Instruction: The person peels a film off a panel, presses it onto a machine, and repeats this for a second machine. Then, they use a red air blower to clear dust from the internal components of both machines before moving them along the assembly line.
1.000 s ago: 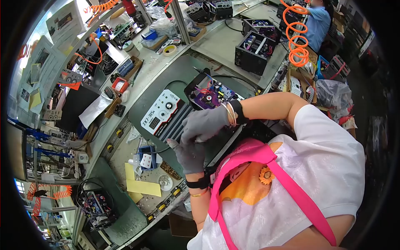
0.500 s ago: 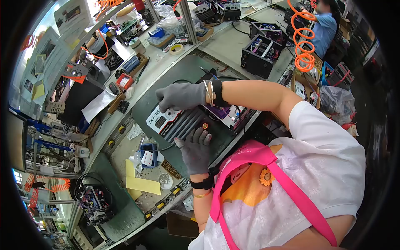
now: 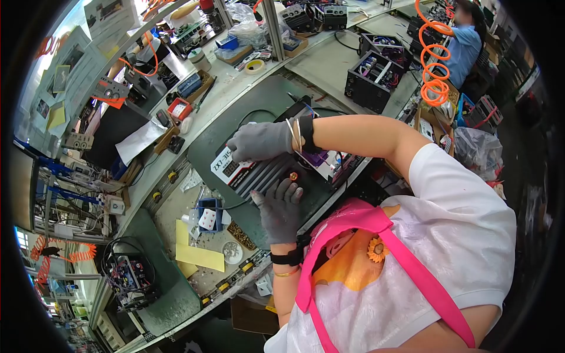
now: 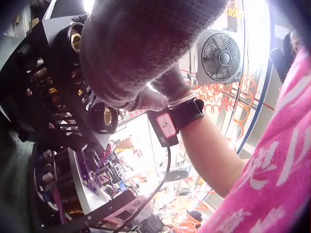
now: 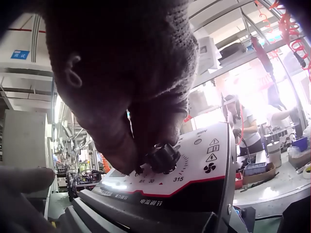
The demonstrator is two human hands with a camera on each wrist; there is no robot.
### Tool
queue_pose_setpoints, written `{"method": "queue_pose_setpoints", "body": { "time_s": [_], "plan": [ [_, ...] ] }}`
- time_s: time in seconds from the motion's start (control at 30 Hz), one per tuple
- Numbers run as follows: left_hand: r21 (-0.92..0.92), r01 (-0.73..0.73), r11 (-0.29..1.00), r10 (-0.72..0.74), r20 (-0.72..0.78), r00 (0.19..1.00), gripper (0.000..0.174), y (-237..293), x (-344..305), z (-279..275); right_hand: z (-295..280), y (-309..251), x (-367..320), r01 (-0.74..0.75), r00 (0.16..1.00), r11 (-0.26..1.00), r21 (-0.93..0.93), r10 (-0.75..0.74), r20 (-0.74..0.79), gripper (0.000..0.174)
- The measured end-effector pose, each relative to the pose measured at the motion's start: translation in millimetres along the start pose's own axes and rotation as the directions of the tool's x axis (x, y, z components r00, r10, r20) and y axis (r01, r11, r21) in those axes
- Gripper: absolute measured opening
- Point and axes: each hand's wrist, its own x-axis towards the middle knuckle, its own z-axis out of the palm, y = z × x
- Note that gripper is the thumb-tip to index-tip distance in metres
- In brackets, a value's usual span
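A welding-type machine with a white ZX7-315 panel (image 3: 225, 169) and dark ribs lies on the green mat (image 3: 203, 138). My gloved right hand (image 3: 259, 142) is over the panel. In the right wrist view, the curled fingers of the right hand (image 5: 131, 97) pinch at the black knob (image 5: 163, 158); their exact contact is partly hidden. My gloved left hand (image 3: 279, 212) rests palm up by the ribbed casing, fingers loosely spread, holding nothing visible. A brass connector (image 3: 293, 176) shows just beyond its fingertips. The left wrist view shows the left glove (image 4: 141, 43) beside dark connectors with brass centres.
Yellow paper (image 3: 200, 257), a blue bin (image 3: 209, 215) and a dish of small parts (image 3: 232, 252) lie by the mat. An opened machine (image 3: 372, 83) stands farther back. An orange coiled hose (image 3: 434, 59) hangs at upper right.
My hands were together over the ribs. The right has moved up and left onto the panel, while the left stays near the casing with its fingers spread.
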Motion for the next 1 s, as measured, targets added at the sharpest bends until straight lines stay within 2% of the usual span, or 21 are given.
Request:
{"method": "queue_pose_setpoints", "body": {
  "time_s": [0.1,0.2,0.3,0.4,0.5,0.6,0.63,0.73,0.8,0.87,1.0],
  "plan": [
    [0.019,0.005,1.000,-0.005,-0.007,1.000,0.083,-0.9,-1.4,1.1,-0.9,-6.8,2.2,0.039,0.997,0.993,-0.109,-0.031,0.068,0.018],
    [0.045,0.011,0.999,-0.011,0.000,1.000,0.083,-2.1,-2.7,0.4,4.8,-9.9,0.2,0.074,0.996,0.992,-0.106,-0.069,0.050,0.017],
    [0.036,0.007,0.999,-0.006,-0.015,1.000,0.080,-6.2,-5.6,2.9,-0.8,-22.3,-1.5,-0.150,0.988,0.985,0.087,0.145,0.060,0.021],
    [0.021,0.003,1.000,-0.003,-0.009,1.000,0.076,-8.2,-5.4,3.0,12.0,-22.0,-5.2,-0.091,0.993,0.986,0.139,0.100,-0.061,0.023],
    [0.021,0.005,1.000,-0.004,-0.014,1.000,0.075,-12.0,-5.6,0.6,10.7,-27.5,-0.6,-0.137,0.989,0.984,0.114,0.129,0.072,0.024],
    [0.030,-0.006,1.000,0.007,-0.022,1.000,0.078,-12.8,-5.0,1.5,10.6,-19.9,-6.2,-0.078,0.997,0.985,0.156,0.079,0.002,0.024],
    [0.030,-0.001,1.000,0.002,-0.031,1.000,0.079,-13.5,-5.5,2.3,17.0,-19.2,-7.9,-0.081,0.995,0.986,0.149,0.089,-0.050,0.022],
    [0.033,0.015,0.999,-0.013,-0.046,0.999,0.081,-20.0,-10.8,-2.0,2.3,-21.4,-8.3,0.024,1.000,0.998,-0.057,-0.023,0.018,0.024],
    [0.040,0.026,0.999,-0.023,-0.059,0.998,0.082,-19.0,-14.7,-5.1,-21.8,-23.9,-10.7,-0.121,0.987,0.993,0.013,0.121,-0.109,0.040],
    [0.044,0.045,0.998,-0.041,-0.079,0.996,0.083,-20.5,-18.2,-1.8,-9.8,-12.1,-13.0,-0.198,0.980,0.979,0.038,0.198,0.006,0.045],
    [0.043,0.061,0.997,-0.058,-0.062,0.996,0.081,-22.2,-22.3,-1.1,-0.4,-19.8,-19.3,-0.196,0.981,0.980,0.012,0.196,-0.003,0.047]
  ]
}}
